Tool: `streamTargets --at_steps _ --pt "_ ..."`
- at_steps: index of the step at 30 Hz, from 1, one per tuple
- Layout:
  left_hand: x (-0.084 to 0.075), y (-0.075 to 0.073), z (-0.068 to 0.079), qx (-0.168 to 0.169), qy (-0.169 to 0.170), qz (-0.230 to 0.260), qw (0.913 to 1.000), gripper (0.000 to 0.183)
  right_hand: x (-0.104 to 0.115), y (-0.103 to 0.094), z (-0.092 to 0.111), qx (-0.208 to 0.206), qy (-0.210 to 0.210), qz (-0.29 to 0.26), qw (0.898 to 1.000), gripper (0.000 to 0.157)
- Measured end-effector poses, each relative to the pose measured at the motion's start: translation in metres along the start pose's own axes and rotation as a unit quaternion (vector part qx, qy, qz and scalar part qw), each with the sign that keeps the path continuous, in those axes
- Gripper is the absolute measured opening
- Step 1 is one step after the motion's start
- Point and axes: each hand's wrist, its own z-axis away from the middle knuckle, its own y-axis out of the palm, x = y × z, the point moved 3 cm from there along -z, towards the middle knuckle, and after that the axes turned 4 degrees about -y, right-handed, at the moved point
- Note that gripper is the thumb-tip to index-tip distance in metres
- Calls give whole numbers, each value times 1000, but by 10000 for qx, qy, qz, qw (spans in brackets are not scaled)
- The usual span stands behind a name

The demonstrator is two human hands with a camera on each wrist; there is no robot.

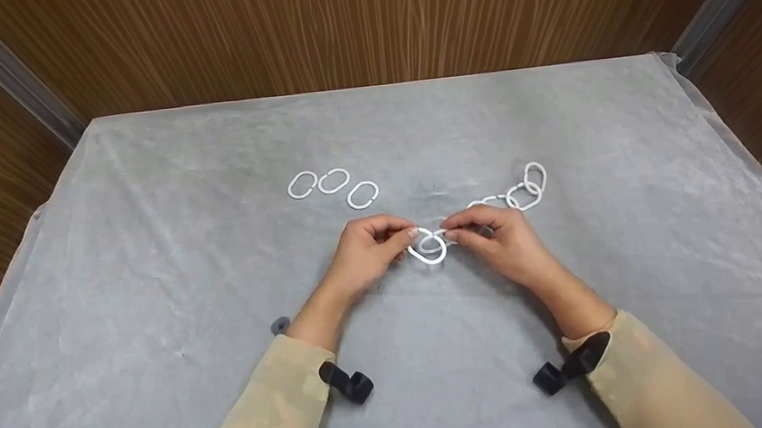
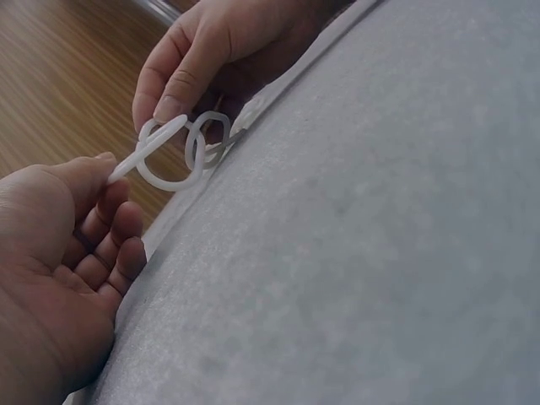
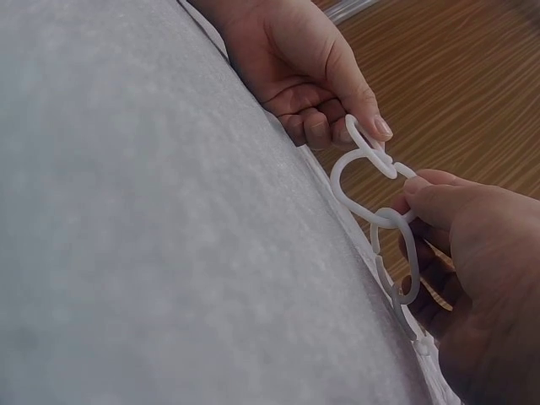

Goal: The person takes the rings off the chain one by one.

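My left hand (image 1: pixel 367 253) pinches a white oval plastic chain link (image 1: pixel 436 261) between thumb and forefinger. Opposite it, my right hand (image 1: pixel 504 238) pinches the end link (image 3: pixel 339 187) of a white chain, near a gap in that link's side. Between the hands the two links cross and touch; whether one is fully threaded through the other I cannot tell. More joined links (image 3: pixel 412 270) hang below the right fingers. From there the chain (image 1: pixel 517 207) runs behind the right hand, its far end lying on the cloth; part of it is hidden.
Three loose white links lie beyond the left hand: a left one (image 1: pixel 291 186), a middle one (image 1: pixel 335 191) and a right one (image 1: pixel 364 206). Grey cloth (image 1: pixel 185 259) covers the table. A wood-grain panel (image 1: pixel 365 29) rises at the back. A small dark round object (image 1: pixel 280 326) is beside the left wrist.
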Motion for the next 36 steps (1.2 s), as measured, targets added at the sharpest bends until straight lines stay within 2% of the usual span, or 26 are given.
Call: streamTargets --at_steps 36 --pt "-1 0 0 103 -69 319 9994 13 -2 1 0 187 -233 -151 9994 18"
